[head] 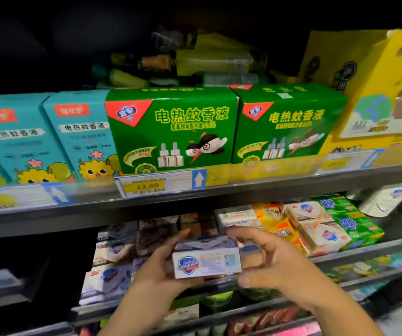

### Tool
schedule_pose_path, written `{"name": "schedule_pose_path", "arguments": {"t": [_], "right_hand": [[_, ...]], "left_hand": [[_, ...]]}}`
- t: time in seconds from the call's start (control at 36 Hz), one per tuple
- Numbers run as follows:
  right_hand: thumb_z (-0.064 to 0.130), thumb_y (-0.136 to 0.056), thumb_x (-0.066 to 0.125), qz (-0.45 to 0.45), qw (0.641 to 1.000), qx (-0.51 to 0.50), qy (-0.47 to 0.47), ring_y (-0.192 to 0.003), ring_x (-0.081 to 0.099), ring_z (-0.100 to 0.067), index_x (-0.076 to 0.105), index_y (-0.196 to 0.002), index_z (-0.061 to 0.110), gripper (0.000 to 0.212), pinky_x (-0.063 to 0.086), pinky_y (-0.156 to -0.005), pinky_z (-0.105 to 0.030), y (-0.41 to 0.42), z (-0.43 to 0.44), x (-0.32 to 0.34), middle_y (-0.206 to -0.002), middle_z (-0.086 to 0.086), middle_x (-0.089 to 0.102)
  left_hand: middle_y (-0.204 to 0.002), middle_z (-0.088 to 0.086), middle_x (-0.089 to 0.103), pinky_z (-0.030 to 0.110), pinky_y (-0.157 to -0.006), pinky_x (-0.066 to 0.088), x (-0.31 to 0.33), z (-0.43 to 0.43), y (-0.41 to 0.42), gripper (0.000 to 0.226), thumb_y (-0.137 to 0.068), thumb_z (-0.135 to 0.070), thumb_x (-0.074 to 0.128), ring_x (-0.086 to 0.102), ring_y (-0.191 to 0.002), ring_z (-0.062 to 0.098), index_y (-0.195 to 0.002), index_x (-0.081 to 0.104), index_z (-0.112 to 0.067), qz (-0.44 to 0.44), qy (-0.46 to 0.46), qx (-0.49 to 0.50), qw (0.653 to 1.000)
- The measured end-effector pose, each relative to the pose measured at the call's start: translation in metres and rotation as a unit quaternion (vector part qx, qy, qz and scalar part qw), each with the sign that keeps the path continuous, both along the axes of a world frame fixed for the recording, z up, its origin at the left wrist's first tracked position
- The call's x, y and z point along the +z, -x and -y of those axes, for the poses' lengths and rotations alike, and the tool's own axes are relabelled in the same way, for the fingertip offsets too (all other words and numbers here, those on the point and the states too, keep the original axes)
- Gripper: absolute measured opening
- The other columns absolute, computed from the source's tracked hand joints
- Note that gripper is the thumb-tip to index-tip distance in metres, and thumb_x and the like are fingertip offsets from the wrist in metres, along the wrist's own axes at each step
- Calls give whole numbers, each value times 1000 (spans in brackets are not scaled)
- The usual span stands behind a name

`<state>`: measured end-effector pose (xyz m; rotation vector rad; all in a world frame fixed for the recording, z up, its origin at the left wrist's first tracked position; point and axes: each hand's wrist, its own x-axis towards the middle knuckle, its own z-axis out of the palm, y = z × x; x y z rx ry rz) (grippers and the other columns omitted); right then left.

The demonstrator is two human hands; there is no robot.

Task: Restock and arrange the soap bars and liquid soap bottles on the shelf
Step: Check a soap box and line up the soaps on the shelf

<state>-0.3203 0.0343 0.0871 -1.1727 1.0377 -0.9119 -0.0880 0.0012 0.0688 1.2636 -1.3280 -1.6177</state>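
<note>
- Centrally, the soap box (206,259) is held level in the air just in front of the soap shelf (364,248), with its blue shield label facing the camera.
- The left hand (156,270) grips the left end of the soap box, thumb up along that side and the other fingers wrapped beneath.
- The right hand (275,263) grips the right end, its fingers (241,232) hooked over the top edge and the thumb pressed under the lower corner.
- Left of the soap box, more boxed bars (112,253) bearing the same shield are stacked on the shelf.
- Right of the soap box lie yellow soap packs (275,221), then peach-and-white bars (321,236), then green packs (355,221).
- Above the soap box, one shelf up, stand green cartons (171,129) with teal cartons (81,137) further left.
- A yellow price tag (146,186) reading 23.80 sits on the shelf edge, above the soap box and a little to the left.
</note>
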Motion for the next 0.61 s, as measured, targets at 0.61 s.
{"name": "schedule_pose_path", "arguments": {"t": [0.61], "right_hand": [[16, -70, 89, -204, 973, -74, 71, -109, 62, 1, 53, -122, 42, 68, 55, -91, -27, 3, 0, -18, -114, 26, 65]], "left_hand": [[-94, -1, 77, 28, -75, 59, 27, 1, 66, 65, -53, -16, 97, 74, -86, 17, -108, 63, -22, -30, 188, 32, 981]]}}
